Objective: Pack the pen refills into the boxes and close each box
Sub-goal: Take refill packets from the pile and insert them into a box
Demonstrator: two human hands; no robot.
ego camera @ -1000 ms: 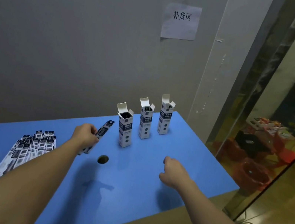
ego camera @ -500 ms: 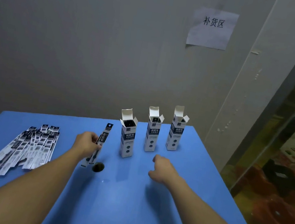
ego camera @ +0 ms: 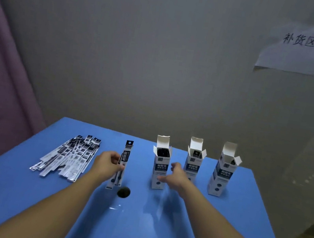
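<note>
The left hand (ego camera: 107,164) pinched refill packets (ego camera: 122,163) upright; the right hand (ego camera: 175,177), fingers loosely curled and empty, reached the nearest open box (ego camera: 160,168) mid-table. Next probably steadying it and sliding them in.

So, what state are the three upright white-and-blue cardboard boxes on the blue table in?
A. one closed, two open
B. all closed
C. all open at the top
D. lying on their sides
C: the left box, middle box and right box all stand with top flaps raised.
</note>
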